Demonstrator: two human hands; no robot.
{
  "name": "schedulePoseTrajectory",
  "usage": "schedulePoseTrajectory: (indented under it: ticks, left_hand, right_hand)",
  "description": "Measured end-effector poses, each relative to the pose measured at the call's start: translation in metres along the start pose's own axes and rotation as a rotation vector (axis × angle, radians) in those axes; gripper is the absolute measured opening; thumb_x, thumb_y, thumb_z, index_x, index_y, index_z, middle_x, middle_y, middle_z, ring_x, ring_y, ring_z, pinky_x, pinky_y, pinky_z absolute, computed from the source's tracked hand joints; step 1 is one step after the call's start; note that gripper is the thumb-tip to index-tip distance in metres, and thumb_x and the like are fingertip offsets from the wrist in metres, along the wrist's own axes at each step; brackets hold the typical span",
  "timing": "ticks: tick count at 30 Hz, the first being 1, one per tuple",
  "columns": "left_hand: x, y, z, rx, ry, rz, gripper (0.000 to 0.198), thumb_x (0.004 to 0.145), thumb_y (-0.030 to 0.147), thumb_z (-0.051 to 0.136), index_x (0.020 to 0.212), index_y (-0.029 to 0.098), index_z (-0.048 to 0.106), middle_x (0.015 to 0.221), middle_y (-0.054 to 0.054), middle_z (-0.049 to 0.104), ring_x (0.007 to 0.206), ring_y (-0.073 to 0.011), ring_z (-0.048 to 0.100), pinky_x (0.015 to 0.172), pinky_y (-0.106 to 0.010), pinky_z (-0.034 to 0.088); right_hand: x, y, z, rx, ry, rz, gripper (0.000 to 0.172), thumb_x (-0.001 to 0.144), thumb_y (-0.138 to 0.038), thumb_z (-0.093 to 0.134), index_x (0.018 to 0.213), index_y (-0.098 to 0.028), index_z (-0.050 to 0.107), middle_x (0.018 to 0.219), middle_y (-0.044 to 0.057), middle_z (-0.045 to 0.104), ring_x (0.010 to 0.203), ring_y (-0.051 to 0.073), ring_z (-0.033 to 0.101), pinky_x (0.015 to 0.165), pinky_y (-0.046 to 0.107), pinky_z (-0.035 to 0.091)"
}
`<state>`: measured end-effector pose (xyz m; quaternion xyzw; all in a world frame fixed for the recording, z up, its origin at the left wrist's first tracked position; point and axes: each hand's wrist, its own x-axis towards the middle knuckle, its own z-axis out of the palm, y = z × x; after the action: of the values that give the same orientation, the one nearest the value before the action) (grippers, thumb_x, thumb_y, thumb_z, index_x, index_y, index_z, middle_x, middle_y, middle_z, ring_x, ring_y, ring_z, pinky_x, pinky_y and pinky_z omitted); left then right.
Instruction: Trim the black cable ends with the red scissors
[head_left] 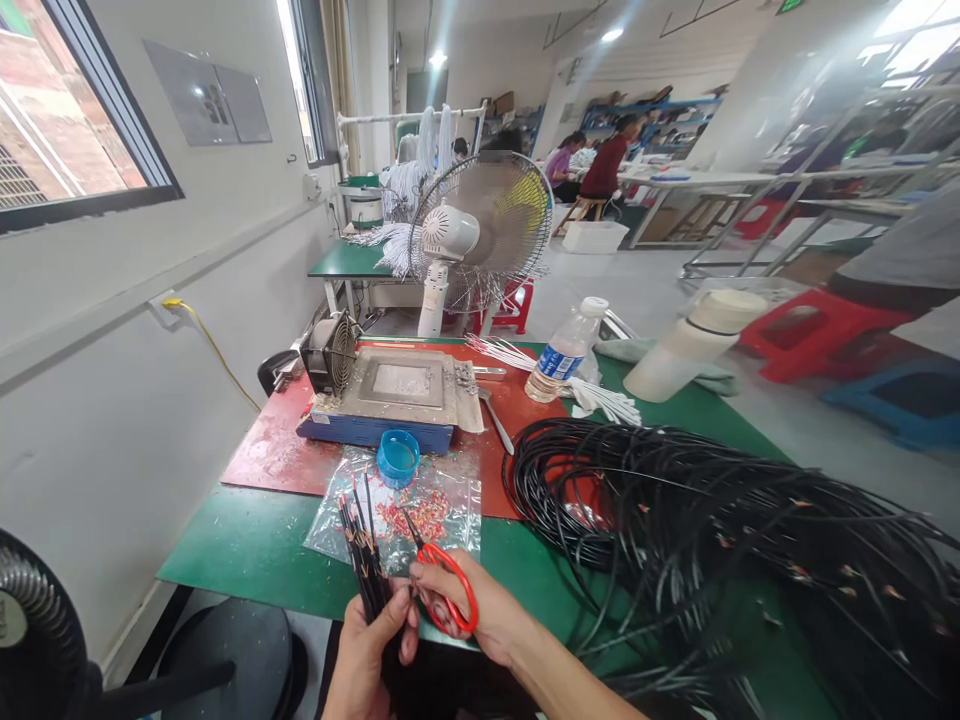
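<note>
A bundle of black cables (363, 550) with stripped, coppery and reddish ends stands upright in my left hand (373, 640), the fingers wrapped around it. My right hand (469, 605) grips red-handled scissors (450, 575), their dark pointed blades tilted up and left, just right of the cables. Both hands nearly meet at the table's front edge. Beneath the blades lies a clear plastic bag (337, 520) strewn with small red and white scraps (427, 515). At its far edge sits a round blue container (398, 458).
Behind the bag stands a blue heated-looking box (375, 432) with a small black fan (330, 355). Coiled black cables (637, 500) cover the right side. A water bottle (559, 360), a pale flask (690, 345) and white wires (607, 400) stand or lie beyond. A large fan (480, 230) rises behind.
</note>
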<state>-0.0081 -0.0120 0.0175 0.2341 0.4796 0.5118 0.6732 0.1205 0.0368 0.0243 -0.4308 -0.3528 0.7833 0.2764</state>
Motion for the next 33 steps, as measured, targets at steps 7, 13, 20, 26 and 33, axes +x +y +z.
schedulePoseTrajectory:
  ticks: [7, 13, 20, 26, 33]
  left_hand:
    - [0.000, 0.000, -0.003, -0.090, -0.047, -0.046, 0.032, 0.068, 0.040, 0.072, 0.056, 0.013, 0.059, 0.042, 0.003, 0.045, 0.041, -0.0063, 0.033, 0.046, -0.021, 0.025]
    - [0.003, -0.008, -0.009, -0.202, -0.120, -0.105, 0.030, 0.074, 0.035, 0.066, 0.055, 0.014, 0.057, 0.037, 0.004, 0.041, 0.039, -0.0065, 0.031, 0.047, -0.021, 0.028]
    - [0.006, -0.009, -0.011, -0.274, -0.154, -0.160, 0.029, 0.072, 0.033, 0.069, 0.055, 0.013, 0.057, 0.037, 0.006, 0.038, 0.036, -0.0043, 0.027, 0.042, -0.018, 0.023]
    - [0.006, -0.005, -0.010, -0.243, -0.151, -0.168, 0.029, 0.070, 0.032, 0.071, 0.055, 0.012, 0.058, 0.038, 0.006, 0.039, 0.034, -0.0027, 0.024, 0.039, -0.019, 0.018]
    - [0.004, -0.005, -0.011, -0.185, -0.171, -0.134, 0.030, 0.071, 0.035, 0.070, 0.056, 0.013, 0.057, 0.036, 0.006, 0.038, 0.033, -0.0031, 0.025, 0.040, -0.020, 0.018]
  right_hand:
    - [0.006, 0.011, -0.001, 0.200, -0.067, 0.309, 0.041, 0.074, -0.049, 0.060, 0.055, -0.015, 0.047, 0.038, -0.008, 0.040, 0.028, 0.002, 0.029, 0.030, 0.014, 0.011]
    - [0.005, 0.013, 0.000, 0.240, -0.069, 0.335, 0.038, 0.079, -0.044, 0.058, 0.057, -0.014, 0.048, 0.039, -0.008, 0.040, 0.029, 0.001, 0.029, 0.031, 0.013, 0.012]
    - [0.003, 0.013, 0.001, 0.184, -0.084, 0.264, 0.041, 0.076, -0.051, 0.059, 0.059, -0.015, 0.049, 0.037, -0.008, 0.040, 0.027, 0.002, 0.028, 0.030, 0.014, 0.011]
    - [0.003, 0.010, 0.002, 0.111, -0.054, 0.222, 0.043, 0.071, -0.053, 0.062, 0.057, -0.015, 0.048, 0.036, -0.008, 0.041, 0.027, 0.002, 0.029, 0.030, 0.016, 0.012]
    - [0.002, 0.010, 0.001, 0.118, -0.091, 0.245, 0.044, 0.070, -0.054, 0.062, 0.055, -0.015, 0.047, 0.036, -0.009, 0.040, 0.027, 0.001, 0.029, 0.031, 0.015, 0.012]
